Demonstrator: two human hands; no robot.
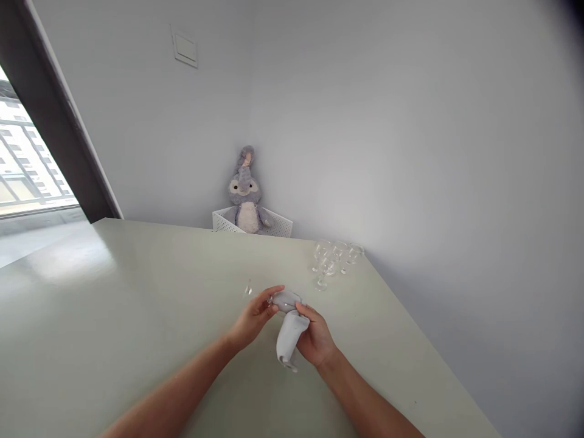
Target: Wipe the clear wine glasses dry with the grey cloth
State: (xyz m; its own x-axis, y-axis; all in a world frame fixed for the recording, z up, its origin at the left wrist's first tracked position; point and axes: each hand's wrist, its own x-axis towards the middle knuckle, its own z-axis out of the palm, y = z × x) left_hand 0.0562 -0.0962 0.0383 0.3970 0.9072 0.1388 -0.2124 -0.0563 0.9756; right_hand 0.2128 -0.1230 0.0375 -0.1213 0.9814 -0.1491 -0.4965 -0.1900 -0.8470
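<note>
A clear stemmed glass (286, 300) lies tilted sideways between my hands, above the table. My left hand (252, 316) is closed on its stem end, with thumb and fingers pinching there. A light grey cloth (290, 338) is bunched at the bowl, and its loose end hangs below. The bowl looks grey, so part of the cloth seems to be inside it. My right hand (317, 336) grips the cloth against the rim, with the thumb on top; its other fingers are mostly hidden behind the cloth.
Several clear stemmed glasses (327, 266) stand close together at the table's back right. A small clear glass object (247, 288) is left of my hands. Behind the table (150, 316), a grey plush toy (247, 194) sits in a white perforated basket (283, 227), near the wall corner.
</note>
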